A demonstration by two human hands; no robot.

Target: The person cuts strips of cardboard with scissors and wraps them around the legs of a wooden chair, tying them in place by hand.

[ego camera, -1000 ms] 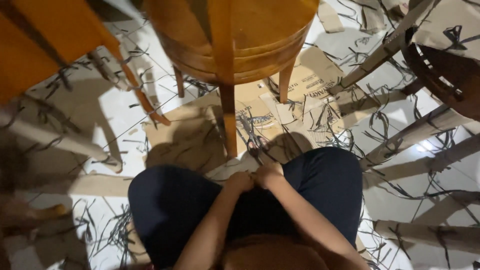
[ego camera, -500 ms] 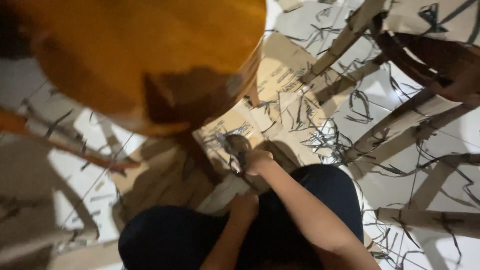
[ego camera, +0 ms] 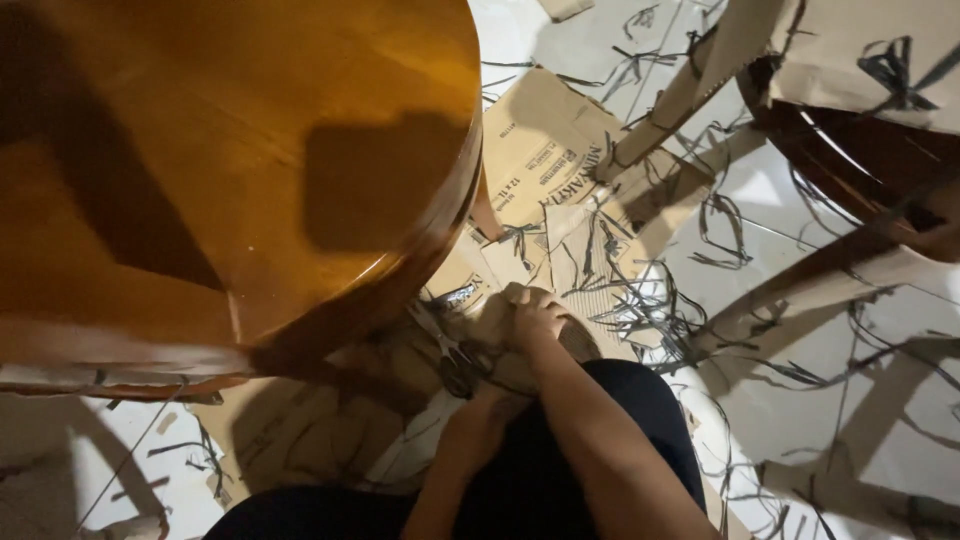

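Nearest the camera, at six o'clock, the person's dark-trousered lap (ego camera: 560, 470) fills the bottom edge, with both bare forearms running up from it toward the centre. The left hand (ego camera: 487, 405) sits just above the lap, fingers curled, on or beside a dark scissor-like tool (ego camera: 462, 365); shadow hides the grip, so whether it actually holds the tool cannot be told. Just past it, toward one o'clock, the right hand (ego camera: 538, 312) is closed, knuckles up, pressing on a cardboard-wrapped chair leg (ego camera: 500, 335) that slants across the middle of the view; the wrapping bulges under its fingers. The two hands lie close together, the tool between them.

From nine to twelve o'clock, a round polished wooden chair seat (ego camera: 230, 170) looms large, its rim overhanging the wrapped leg. Beyond the hands, at twelve to one o'clock, flattened cardboard sheets (ego camera: 545, 170) lie on the white tiled floor (ego camera: 760, 200), strewn with thin black strapping offcuts (ego camera: 650, 310). At two to three o'clock stands another chair (ego camera: 860, 150), its legs wrapped in cardboard.
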